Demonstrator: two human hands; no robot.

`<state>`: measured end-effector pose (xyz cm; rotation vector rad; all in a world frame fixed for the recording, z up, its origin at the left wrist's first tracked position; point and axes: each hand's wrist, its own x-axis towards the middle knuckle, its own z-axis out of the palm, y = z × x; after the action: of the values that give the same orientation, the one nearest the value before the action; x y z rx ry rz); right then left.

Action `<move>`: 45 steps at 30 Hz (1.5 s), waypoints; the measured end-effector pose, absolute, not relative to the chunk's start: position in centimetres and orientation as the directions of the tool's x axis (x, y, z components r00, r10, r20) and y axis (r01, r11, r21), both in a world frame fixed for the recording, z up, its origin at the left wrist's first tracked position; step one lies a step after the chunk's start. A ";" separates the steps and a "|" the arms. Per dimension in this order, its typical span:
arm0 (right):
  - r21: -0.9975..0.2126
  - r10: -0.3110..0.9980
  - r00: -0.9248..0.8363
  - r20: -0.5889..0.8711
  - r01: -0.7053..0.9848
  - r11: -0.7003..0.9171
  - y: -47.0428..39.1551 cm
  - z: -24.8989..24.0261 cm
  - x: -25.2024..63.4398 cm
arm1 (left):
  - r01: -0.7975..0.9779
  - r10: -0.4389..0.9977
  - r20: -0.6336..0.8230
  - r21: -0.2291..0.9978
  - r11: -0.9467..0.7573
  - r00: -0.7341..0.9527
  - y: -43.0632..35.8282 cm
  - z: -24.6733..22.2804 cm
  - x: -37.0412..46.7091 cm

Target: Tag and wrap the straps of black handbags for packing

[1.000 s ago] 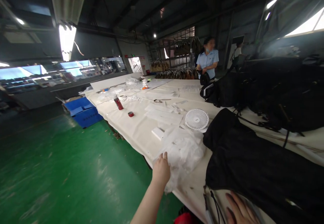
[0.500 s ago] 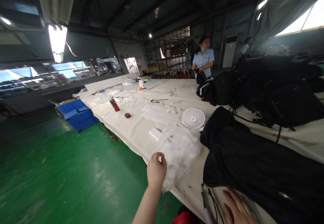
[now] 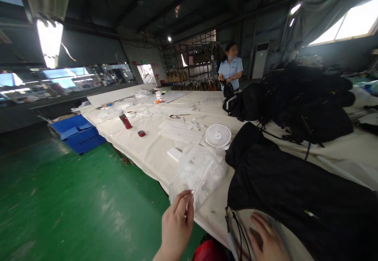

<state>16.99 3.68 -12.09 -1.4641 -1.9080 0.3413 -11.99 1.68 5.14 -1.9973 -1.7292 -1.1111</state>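
My left hand [image 3: 178, 218] is at the table's near edge, its fingertips pinched together at the crumpled clear plastic bag [image 3: 201, 170]; a small clear bit shows at the fingertips, too small to name. My right hand [image 3: 267, 239] lies at the bottom with its fingers apart, beside thin dark cords [image 3: 240, 229] and below the edge of a large black fabric item [image 3: 283, 182]. Nothing shows in the right hand. A white round fan [image 3: 218, 136] lies just behind the plastic bag, left of the black fabric.
On the cream table [image 3: 141, 154] are a red can [image 3: 125, 120], a red tape roll [image 3: 141, 133], a white box [image 3: 174, 154] and piled black bags [image 3: 313, 103]. A person [image 3: 230, 70] stands behind it. Blue boxes [image 3: 78, 134] sit on the floor at left.
The view has shifted slightly to the right. My left hand has turned, and its fingertips now reach onto the plastic bag. My right hand remains beside the black fabric.
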 end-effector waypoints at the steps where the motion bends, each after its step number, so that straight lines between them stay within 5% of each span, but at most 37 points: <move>1: -0.695 0.953 -0.095 0.289 0.664 0.277 3.0 -10.7 16.6 | 0.926 0.724 0.688 0.235 -0.295 0.055 1.0 4.5 -11.2; 5: -0.988 0.975 -0.203 -0.085 0.146 -0.056 -0.3 -3.5 14.2 | 0.867 0.734 0.594 0.118 -0.485 0.330 -1.6 1.2 -7.7; 10: -0.940 0.930 -0.150 -0.335 -0.020 -0.342 -1.9 0.4 12.3 | 0.698 0.659 0.497 0.140 -0.703 0.564 -3.4 -1.2 -3.7; 14: -0.823 0.876 -0.193 -0.442 -0.303 -0.481 -1.9 -0.5 12.6 | 0.601 0.758 0.395 0.463 -0.652 0.518 -3.9 0.3 -2.6; 18: -0.627 0.827 -0.352 -0.439 -0.539 -0.562 -1.9 -0.7 12.9 | 0.547 0.964 0.183 0.796 -0.259 0.190 -2.6 2.6 -3.4; 22: -0.574 0.766 -0.476 -0.432 -0.510 -0.640 -2.4 0.2 12.6 | 0.374 0.997 0.052 0.925 -0.071 0.060 -0.6 3.1 -4.0; 28: -0.734 0.711 -0.586 -0.388 -0.270 -0.623 -3.9 0.8 11.3 | 0.127 0.946 -0.225 0.971 0.200 0.232 -1.0 1.2 -3.2; 35: -0.757 0.717 -0.486 -0.499 -0.158 -0.634 -4.4 -1.2 11.9 | 0.059 0.979 -0.202 0.978 0.201 0.022 0.2 -1.5 -6.5; 45: -0.797 0.732 -0.427 -0.531 -0.041 -0.602 -3.8 -3.4 11.7 | 0.299 0.981 -0.140 0.938 0.175 -0.137 1.0 -1.4 -12.6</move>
<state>11.65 -3.82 -3.40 -1.2801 -0.9966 2.0680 -12.63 1.00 -1.43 -2.2243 -2.8332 -1.7812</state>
